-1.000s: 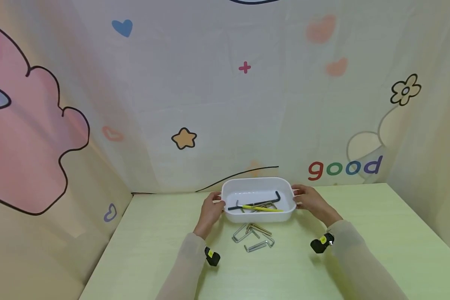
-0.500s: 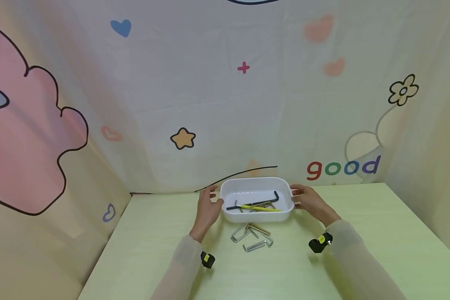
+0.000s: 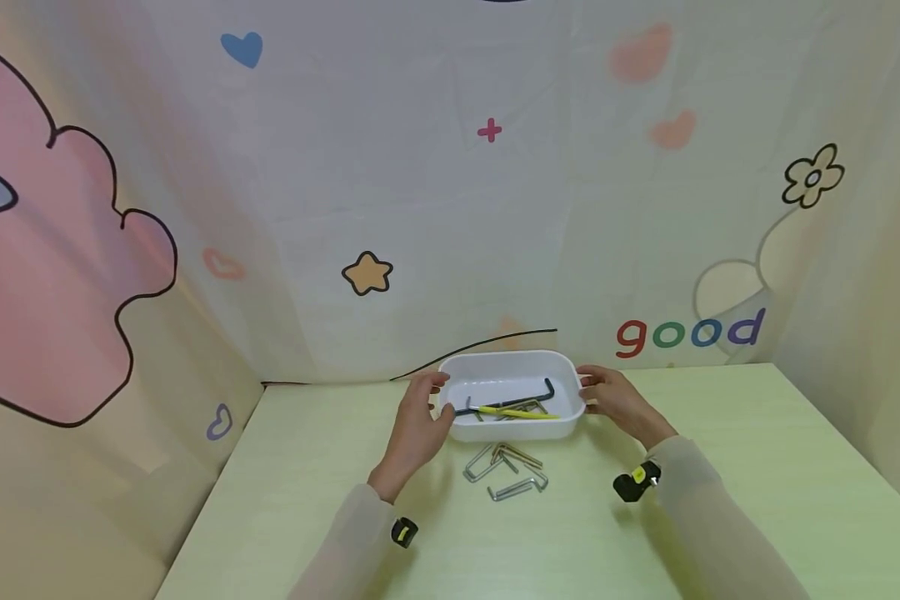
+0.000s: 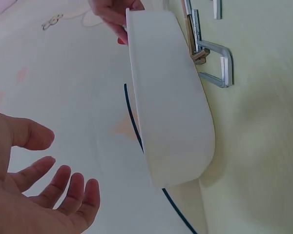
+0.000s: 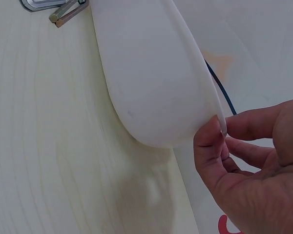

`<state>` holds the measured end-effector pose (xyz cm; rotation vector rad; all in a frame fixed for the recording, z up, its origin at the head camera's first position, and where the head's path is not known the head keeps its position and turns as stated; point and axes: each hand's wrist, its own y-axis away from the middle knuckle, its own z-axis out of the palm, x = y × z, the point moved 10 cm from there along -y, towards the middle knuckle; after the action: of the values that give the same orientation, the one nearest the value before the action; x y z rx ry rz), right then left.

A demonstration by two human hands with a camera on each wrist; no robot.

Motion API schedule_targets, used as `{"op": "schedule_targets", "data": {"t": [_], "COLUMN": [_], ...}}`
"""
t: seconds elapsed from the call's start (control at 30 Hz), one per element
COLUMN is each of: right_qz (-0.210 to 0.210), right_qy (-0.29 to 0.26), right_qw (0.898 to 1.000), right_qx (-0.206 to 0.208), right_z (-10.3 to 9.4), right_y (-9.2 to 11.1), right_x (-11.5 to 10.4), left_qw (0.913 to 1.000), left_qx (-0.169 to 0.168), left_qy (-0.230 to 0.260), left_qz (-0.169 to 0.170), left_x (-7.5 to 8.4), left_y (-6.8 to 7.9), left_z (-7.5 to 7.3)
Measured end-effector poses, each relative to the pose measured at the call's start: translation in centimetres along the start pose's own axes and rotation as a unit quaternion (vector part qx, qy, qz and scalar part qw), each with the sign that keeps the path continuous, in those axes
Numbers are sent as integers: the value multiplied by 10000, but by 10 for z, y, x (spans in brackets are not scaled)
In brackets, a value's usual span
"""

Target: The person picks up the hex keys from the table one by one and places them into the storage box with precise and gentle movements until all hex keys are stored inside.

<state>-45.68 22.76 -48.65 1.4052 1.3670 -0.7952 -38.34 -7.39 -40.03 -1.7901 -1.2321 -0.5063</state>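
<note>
A white plastic tub (image 3: 512, 429) stands at the back of the table. Inside it lie a black hex key (image 3: 527, 398), a yellow-handled one (image 3: 521, 412) and some brassy ones. My right hand (image 3: 621, 406) pinches the tub's right rim between thumb and fingers; the right wrist view shows this grip (image 5: 249, 161) closely. At the tub's left end is my left hand (image 3: 417, 429), thumb and fingers spread. In the left wrist view that hand (image 4: 49, 195) stands apart from the tub (image 4: 171, 97), holding nothing.
Several loose silver and brassy hex keys (image 3: 517, 490) lie on the pale table (image 3: 540, 550) just in front of the tub. A printed curtain (image 3: 420, 208) hangs close behind it.
My left hand has loosened from the tub's left end, its fingers spreading and its wrist shifting left and toward me. My right hand keeps its grip on the rim.
</note>
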Motion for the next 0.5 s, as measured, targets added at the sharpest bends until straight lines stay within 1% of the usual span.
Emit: {"op": "schedule_targets", "data": {"t": [0.1,0.23,0.33,0.4,0.5], "right_qz": [2,-29,-28,-8,21], "right_qy": [-6,-16,-41,-54,-70], "right_qw": [10000,10000,10000,10000,10000], "right_qx": [2,12,7,5,10], "right_z": [0,-1,-1,-1,0], "right_y": [0,1,0,0,0], "right_x": [-1,-2,-1,0,1], "left_qw": [9980,9883,9764,9660,9513], "left_qx": [-242,-634,-905,-1045,-1237], "left_qy": [-531,-1237,-1689,-2018,-2365], "left_qz": [231,629,999,1229,1543], "left_x": [12,26,35,39,46], "left_y": [7,17,26,32,41], "left_z": [5,17,28,35,46]}}
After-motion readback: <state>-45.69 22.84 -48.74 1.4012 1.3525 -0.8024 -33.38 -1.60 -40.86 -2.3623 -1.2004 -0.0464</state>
